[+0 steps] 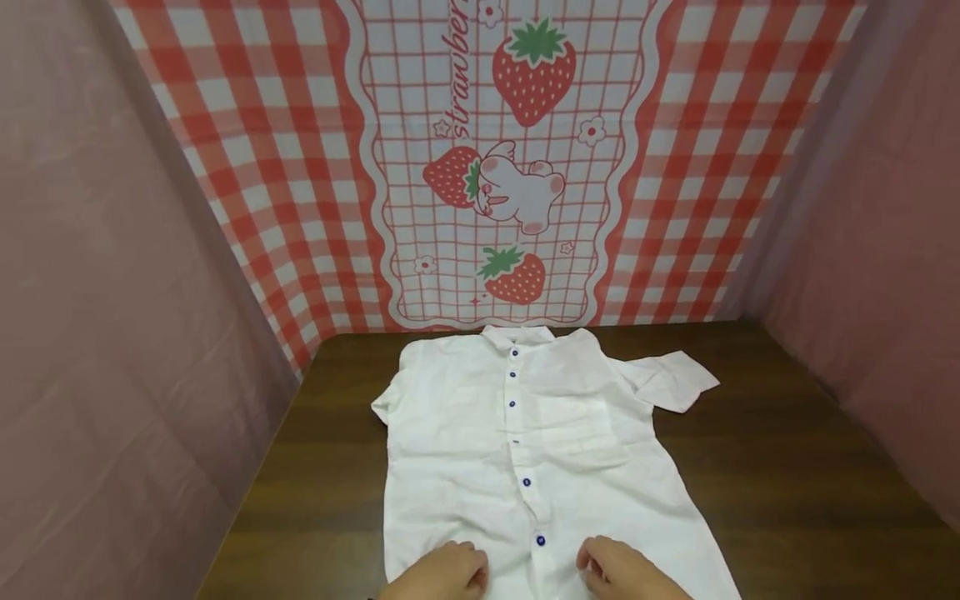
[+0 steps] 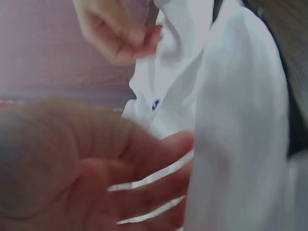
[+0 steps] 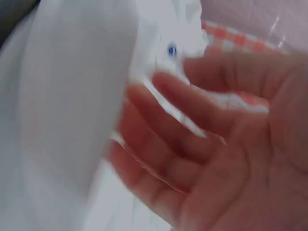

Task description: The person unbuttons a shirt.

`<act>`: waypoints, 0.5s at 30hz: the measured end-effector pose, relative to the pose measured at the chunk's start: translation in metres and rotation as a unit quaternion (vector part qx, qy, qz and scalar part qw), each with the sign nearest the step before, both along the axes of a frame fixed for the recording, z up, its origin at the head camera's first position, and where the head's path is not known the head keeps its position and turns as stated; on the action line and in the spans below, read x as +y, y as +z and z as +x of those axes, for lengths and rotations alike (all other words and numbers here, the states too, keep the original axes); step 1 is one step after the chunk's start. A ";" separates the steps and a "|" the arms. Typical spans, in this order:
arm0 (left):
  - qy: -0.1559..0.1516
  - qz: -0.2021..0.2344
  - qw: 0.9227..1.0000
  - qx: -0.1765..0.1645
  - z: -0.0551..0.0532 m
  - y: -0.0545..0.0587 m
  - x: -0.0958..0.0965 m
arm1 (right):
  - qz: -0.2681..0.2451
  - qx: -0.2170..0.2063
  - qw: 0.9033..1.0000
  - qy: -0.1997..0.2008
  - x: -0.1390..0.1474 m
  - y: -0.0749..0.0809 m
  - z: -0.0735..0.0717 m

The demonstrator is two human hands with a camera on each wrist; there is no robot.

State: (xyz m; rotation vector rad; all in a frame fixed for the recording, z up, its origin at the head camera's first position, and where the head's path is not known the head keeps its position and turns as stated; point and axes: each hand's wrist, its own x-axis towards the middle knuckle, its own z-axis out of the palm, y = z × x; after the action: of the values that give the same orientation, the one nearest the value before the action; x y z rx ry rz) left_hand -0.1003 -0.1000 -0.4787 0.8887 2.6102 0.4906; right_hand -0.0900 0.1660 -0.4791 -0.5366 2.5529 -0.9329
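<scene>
- Lying front up on the brown table [image 1: 300, 500], the white shirt [image 1: 457, 475] stretches away from the person in the head view; its collar [image 1: 517, 337] sits near the table's far edge; dark blue buttons [image 1: 527, 482] run down the middle; one sleeve [image 1: 675, 381] spreads out to the right, while a short bit of the other shows at the left.
- At the bottom of that view, the left hand [image 1: 438, 571] and the right hand [image 1: 626, 571] are over the lower front of the shirt, one on each side of the button row, fingers bent down towards the fabric.
- Behind the table hangs a red and white checked cloth [image 1: 262, 167] printed with strawberries; pink curtains [image 1: 112, 292] flank it.
- In the left wrist view, the left hand is loose and unclosed, fingers parted, reaching the edge of a near fold of the shirt; contact is hard to tell; the right hand shows at the top, fingers slightly bent.
- In the right wrist view, the right hand is relaxed and ungripping, palm visible, fingers parted; the tips meet blurred white fabric, though whether they press it cannot be told; a button and some checked cloth show beyond.
</scene>
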 end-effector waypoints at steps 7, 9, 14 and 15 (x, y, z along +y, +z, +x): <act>0.118 0.175 0.977 0.025 -0.012 -0.015 0.042 | 0.027 0.033 0.986 -0.160 -0.055 -0.011 -0.008; 0.136 0.196 0.971 0.029 -0.015 -0.023 0.051 | 0.045 0.040 0.980 -0.188 -0.064 -0.014 -0.010; 0.148 0.243 0.958 0.026 -0.016 -0.037 0.056 | 0.063 0.059 0.969 -0.233 -0.076 -0.021 -0.008; 0.144 0.255 0.956 0.026 -0.016 -0.038 0.056 | 0.064 0.064 0.967 -0.239 -0.077 -0.023 -0.007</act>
State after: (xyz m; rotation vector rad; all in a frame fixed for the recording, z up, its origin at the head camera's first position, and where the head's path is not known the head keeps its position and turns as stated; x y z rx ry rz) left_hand -0.1160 -0.0437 -0.5171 0.6589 2.7169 1.2785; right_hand -0.0972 0.0885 -0.5018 0.0712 2.8989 -0.8936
